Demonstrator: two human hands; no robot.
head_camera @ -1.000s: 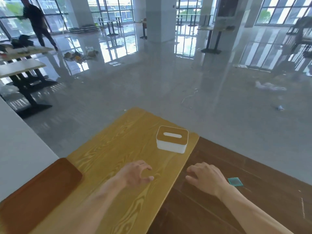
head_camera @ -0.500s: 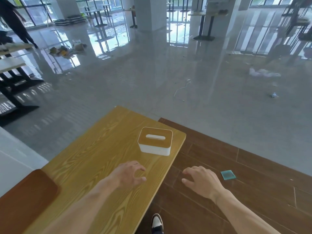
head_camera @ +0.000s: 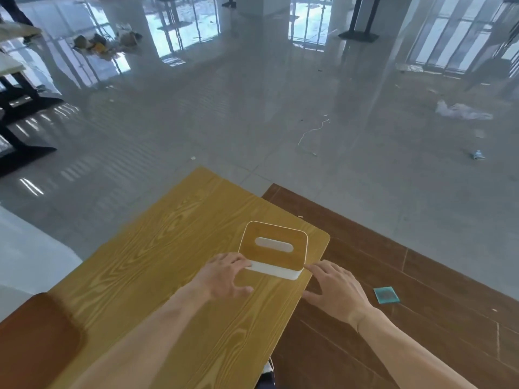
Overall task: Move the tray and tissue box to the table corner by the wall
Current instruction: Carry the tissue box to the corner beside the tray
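A white tissue box with a wooden lid and a white slot stands near the far right corner of the yellow wooden table. My left hand touches the box's near left corner with its fingertips, fingers spread. My right hand reaches the box's near right corner with its fingertips, also spread, and hangs over the table's right edge. A brown tray lies at the table's near left end, beside the white wall.
A small teal square lies on the dark wooden floor strip right of the table. Beyond is glossy grey floor with a white cord, scraps and litter. Dark table bases stand at far left. My shoe shows below the table edge.
Both hands have moved forward from the table's middle to the near corners of the tissue box. The view has tilted down and closer; the box has not visibly shifted on the table.
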